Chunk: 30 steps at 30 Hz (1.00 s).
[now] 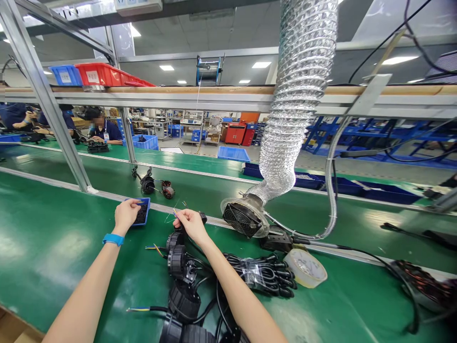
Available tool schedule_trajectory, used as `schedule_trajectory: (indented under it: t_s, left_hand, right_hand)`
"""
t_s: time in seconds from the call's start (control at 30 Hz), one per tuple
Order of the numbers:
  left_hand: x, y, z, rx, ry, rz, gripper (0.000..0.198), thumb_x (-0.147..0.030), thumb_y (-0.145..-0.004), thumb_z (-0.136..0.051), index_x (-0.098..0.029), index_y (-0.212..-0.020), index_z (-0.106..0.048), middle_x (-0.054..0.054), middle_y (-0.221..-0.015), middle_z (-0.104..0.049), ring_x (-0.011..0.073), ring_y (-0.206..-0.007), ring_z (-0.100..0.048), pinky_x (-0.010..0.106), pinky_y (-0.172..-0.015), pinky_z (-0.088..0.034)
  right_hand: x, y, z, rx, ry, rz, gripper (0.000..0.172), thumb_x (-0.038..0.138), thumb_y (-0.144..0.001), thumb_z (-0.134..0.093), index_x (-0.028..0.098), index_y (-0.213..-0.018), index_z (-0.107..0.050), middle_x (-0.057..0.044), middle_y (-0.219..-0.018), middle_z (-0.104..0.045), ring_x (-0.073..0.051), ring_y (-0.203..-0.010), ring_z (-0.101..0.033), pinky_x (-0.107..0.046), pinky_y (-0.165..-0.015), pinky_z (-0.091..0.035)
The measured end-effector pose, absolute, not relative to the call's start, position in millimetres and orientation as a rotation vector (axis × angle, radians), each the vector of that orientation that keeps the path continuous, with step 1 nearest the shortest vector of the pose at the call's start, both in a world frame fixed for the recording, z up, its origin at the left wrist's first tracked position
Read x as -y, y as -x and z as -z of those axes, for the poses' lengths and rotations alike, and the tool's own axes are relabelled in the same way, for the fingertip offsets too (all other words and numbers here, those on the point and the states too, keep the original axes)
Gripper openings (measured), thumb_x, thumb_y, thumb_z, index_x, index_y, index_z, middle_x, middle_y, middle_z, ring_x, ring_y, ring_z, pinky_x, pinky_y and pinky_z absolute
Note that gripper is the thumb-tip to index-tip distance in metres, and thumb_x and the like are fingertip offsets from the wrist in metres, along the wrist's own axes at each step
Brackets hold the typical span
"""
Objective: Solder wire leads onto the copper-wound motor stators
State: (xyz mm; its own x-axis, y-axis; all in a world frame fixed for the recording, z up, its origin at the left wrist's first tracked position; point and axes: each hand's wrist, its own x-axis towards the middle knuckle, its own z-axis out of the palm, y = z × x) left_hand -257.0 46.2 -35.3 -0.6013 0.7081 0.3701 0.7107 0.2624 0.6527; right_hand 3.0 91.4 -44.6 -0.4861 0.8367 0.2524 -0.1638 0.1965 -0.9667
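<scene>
Your counter (71, 238) has a smooth, glossy green surface that reflects the overhead light. The small tray (146, 214) at your left looks like blue plastic; your wristband (113, 239) is smooth and blue. Nearest you, the round housings (183, 297) are black, ribbed and low in sheen, and the cable bundle (276, 282) has rubbery black sheathing under clear, shiny film (252, 272). To your right, the tape roll (307, 269) is smooth and translucent. Above you, the duct (300, 95) is crinkled, mirror-bright metallic foil; the post (46, 95), satin grey metal; the shelf edge (178, 89), wood-like; the red bin (103, 75), smooth plastic.
</scene>
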Motion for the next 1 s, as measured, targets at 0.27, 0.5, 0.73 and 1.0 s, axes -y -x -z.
schedule_trajectory:
  t_s: [0.27, 0.5, 0.73, 1.0]
  left_hand:
    - [-36, 167, 9, 2.03, 2.065, 2.303, 0.053, -0.035, -0.07, -0.074, -0.012, -0.117, -0.063, 0.004, -0.079, -0.069, 0.018, -0.076, -0.064, 0.032, -0.077, -0.052]
    - [-27, 153, 2, 1.975, 2.129, 2.341, 0.052, -0.035, -0.073, -0.074, -0.013, -0.119, -0.062, 0.003, -0.079, -0.067, 0.0167, -0.075, -0.062, 0.031, -0.076, -0.051]
    - [-25, 155, 0, 1.995, 2.122, 2.318, 0.051, -0.036, -0.073, -0.075, -0.013, -0.117, -0.063, 0.003, -0.079, -0.068, 0.0172, -0.075, -0.063, 0.031, -0.075, -0.051]
    - [-27, 155, 2, 1.998, 2.134, 2.345, 0.05, -0.036, -0.072, -0.076, -0.013, -0.115, -0.065, 0.003, -0.08, -0.068, 0.0169, -0.076, -0.063, 0.03, -0.076, -0.05]
  right_hand:
    - [-93, -3, 47, 1.609, 0.658, -1.355, 0.037, 0.056, -0.078, -0.064, 0.019, -0.075, -0.058, 0.0, -0.059, -0.064, -0.013, -0.052, -0.059, -0.027, -0.058, -0.049]
    - [-92, -4, 44, 1.619, 0.668, -1.307, 0.036, 0.055, -0.08, -0.063, 0.019, -0.077, -0.058, 0.0, -0.059, -0.063, -0.014, -0.052, -0.058, -0.027, -0.057, -0.048]
    - [-93, -4, 47, 1.628, 0.683, -1.294, 0.038, 0.056, -0.08, -0.061, 0.018, -0.076, -0.058, -0.001, -0.059, -0.063, -0.013, -0.051, -0.059, -0.026, -0.056, -0.049]
    - [-93, -4, 47, 1.624, 0.672, -1.304, 0.036, 0.054, -0.08, -0.061, 0.018, -0.077, -0.057, 0.0, -0.058, -0.062, -0.013, -0.051, -0.058, -0.026, -0.056, -0.049]
